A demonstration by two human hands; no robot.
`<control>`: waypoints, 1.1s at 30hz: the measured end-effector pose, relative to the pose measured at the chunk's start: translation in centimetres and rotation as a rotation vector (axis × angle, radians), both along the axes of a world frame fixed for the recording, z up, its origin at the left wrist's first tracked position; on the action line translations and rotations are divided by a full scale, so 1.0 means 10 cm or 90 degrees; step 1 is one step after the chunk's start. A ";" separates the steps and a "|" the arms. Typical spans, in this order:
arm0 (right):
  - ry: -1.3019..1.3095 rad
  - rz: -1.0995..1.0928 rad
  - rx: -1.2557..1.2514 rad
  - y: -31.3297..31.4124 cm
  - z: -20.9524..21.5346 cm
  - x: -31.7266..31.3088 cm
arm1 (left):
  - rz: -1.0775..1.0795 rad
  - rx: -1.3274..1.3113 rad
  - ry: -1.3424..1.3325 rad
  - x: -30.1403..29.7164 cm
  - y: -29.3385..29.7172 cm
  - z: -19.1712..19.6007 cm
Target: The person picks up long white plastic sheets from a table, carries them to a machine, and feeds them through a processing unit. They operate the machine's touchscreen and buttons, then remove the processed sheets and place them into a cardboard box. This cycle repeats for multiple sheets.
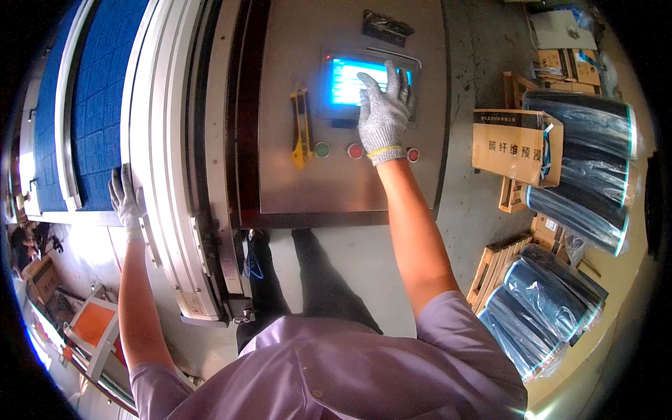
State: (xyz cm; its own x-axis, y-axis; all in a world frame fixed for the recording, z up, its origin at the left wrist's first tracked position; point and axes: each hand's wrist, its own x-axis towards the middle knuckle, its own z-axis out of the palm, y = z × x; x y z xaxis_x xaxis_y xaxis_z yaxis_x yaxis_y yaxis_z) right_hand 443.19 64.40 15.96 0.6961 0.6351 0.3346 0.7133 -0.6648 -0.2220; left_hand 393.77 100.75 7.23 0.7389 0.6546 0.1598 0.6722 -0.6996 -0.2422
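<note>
My right hand (384,115), in a grey knit glove with a yellow cuff band, is over a lit touchscreen (344,82) with its fingers spread. Whether a fingertip touches the glass I cannot tell. That screen is set in a brushed-metal control cabinet (294,189). A green button (322,150) and two red buttons, one of them a red button (355,150) near my wrist, sit below it. To their left is a yellow utility knife (302,133). My left hand (126,201), also gloved, lies with fingers outstretched by the front edge of a blue textured machine bed (105,91), beside a white gantry beam (157,140).
Clear-wrapped dark rolls (584,168) and a cardboard box (514,143) are stacked at the right, above a wooden pallet (493,266) with more wrapped rolls (539,294). A black object (387,28) lies atop the cabinet's far part. An orange panel in a white frame (93,322) stands lower left.
</note>
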 end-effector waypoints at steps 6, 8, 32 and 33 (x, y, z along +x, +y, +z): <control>0.033 0.021 0.040 0.01 -0.02 -0.06 | -0.028 -0.017 -0.022 0.06 -0.06 0.12; 0.056 -0.007 0.078 -0.10 0.03 -0.06 | -0.029 0.001 -0.011 0.04 -0.06 0.11; -0.024 -0.032 0.006 -0.06 -0.08 0.13 | 0.008 -0.016 -0.019 0.05 -0.09 0.07; 0.005 -0.034 0.041 -0.09 -0.10 0.14 | 0.010 -0.013 -0.018 0.07 -0.09 0.08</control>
State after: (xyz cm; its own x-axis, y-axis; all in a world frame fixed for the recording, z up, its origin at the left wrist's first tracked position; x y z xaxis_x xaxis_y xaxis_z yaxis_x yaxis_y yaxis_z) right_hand 444.56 63.48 14.98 0.7309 0.5749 0.3678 0.6756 -0.6858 -0.2706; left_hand 394.50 99.84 7.99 0.7238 0.6695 0.1670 0.6896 -0.6934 -0.2089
